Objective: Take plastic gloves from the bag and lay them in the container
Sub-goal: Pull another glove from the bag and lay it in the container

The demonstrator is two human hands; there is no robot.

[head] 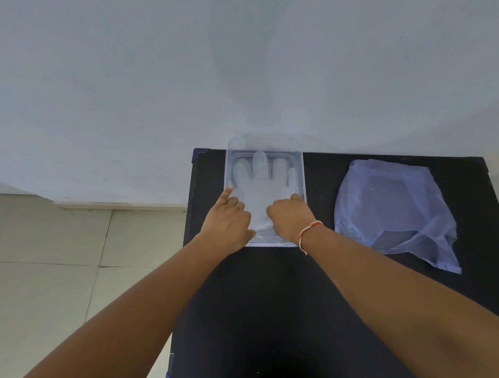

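Observation:
A clear rectangular container (300, 168) stands at the far edge of the black table. A thin translucent plastic glove (261, 185) lies flat inside it, fingers pointing away from me. My left hand (229, 221) rests on the container's left side, index finger stretched onto the glove's thumb edge, other fingers curled. My right hand (291, 215) presses its curled fingers on the glove's right cuff side; whether it pinches the plastic is hidden. The crumpled translucent bag (394, 213) lies to the right, apart from both hands.
The black table (278, 317) fills the lower middle, with its left edge dropping to a tiled floor (44, 271). A pale wall (235, 59) rises directly behind the container. A red and white thread band (308, 233) circles my right wrist.

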